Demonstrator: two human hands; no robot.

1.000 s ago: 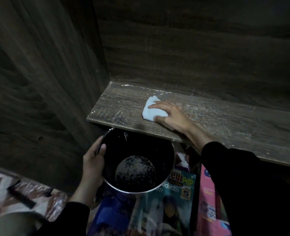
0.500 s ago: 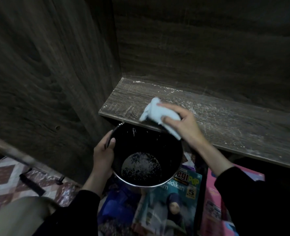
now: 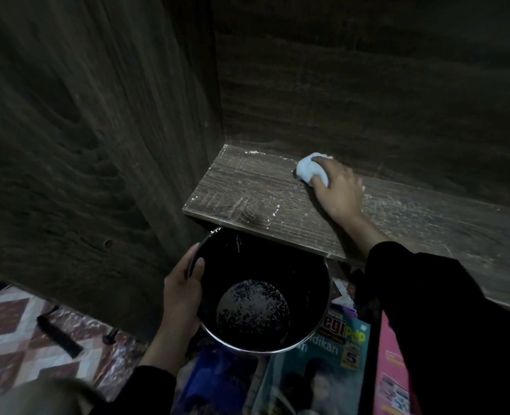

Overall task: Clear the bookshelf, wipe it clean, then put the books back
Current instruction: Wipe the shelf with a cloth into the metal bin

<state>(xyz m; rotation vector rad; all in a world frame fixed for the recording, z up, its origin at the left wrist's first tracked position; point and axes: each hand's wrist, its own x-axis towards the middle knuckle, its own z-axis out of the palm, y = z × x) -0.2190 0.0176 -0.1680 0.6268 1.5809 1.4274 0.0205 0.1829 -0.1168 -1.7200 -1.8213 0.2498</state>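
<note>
Moved rearward on the shelf, right grip clutches the cloth beneath its fingers; left grip holds pot

The person is wearing a black, long-sleeved garment. The right sleeve is showing as a wide, loose, plain dark mass at the near right. Its cuff is ending partway up the forearm, leaving the wrist and the right hand bare. The left sleeve, of the same plain black fabric, is ending close to the near edge, with the forearm and left hand showing bare beyond it. The dim light is hiding any seams or markings.
</note>
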